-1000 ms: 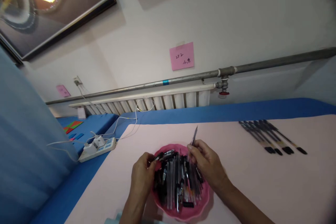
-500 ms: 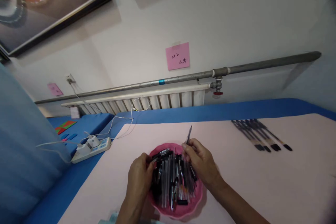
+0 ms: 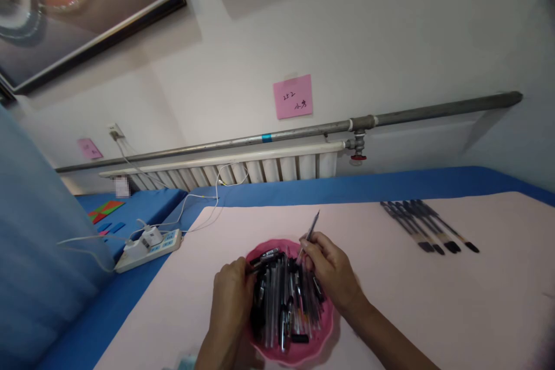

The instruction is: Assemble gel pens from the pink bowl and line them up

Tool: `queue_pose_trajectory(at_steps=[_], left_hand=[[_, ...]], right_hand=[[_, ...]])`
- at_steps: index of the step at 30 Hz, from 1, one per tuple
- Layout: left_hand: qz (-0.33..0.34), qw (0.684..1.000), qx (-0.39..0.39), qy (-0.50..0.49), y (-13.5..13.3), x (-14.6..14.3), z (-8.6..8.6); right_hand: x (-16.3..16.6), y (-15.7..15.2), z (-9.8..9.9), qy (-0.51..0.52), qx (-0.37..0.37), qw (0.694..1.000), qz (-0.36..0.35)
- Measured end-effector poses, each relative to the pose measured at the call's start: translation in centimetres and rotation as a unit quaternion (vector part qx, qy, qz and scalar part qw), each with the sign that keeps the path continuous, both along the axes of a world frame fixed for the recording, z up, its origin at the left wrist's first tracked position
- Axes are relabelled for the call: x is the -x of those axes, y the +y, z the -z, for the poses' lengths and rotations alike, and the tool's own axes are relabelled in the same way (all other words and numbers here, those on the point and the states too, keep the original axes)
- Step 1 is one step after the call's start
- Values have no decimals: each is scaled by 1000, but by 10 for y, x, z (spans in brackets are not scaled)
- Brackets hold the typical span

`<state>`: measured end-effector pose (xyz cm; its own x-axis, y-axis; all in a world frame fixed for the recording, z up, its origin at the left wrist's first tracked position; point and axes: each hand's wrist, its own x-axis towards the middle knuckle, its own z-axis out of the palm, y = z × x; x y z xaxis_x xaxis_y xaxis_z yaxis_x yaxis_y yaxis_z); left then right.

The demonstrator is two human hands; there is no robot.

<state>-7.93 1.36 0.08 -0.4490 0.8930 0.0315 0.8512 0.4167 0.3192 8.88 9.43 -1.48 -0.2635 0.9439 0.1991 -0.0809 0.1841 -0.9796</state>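
Observation:
A pink bowl with a wavy rim stands on the pale pink sheet, full of clear pen barrels, black caps and other pen parts. Over the bowl's far right side, my right hand pinches a slim pen refill, its dark tip pointing up and away. My left hand is at the left rim with its fingers curled in. Dark pen parts lie against those fingertips; which piece they grip is hidden.
Several dark-capped pens lie side by side on the sheet at the right. On the blue table at left sit a white power strip with plugs and a white cable. Behind runs a radiator under a metal pipe.
The refill in my right hand has tilted slightly further right, and more of its lower end shows. My left hand stays at the bowl's left rim. The view has shifted slightly.

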Motion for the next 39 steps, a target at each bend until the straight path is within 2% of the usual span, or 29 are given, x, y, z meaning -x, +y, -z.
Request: queue_pose_trajectory(at_steps=[9, 20, 31, 35, 39], left_hand=[[35, 998, 10, 56, 1, -5, -4], [47, 998, 0, 40, 0, -2, -2], [63, 998, -4, 26, -1, -3, -5], [55, 998, -40, -20, -3, 2, -3], [19, 991, -83, -104, -6, 8, -4]], right_hand=[[0, -1, -1, -16, 4, 1000, 5], [1, -1, -3, 4, 13, 1000, 12], [0, 0, -2, -26, -7, 1000, 8], [0, 0, -1, -19, -7, 1000, 2], [1, 0, 0, -19, -5, 1000, -2]])
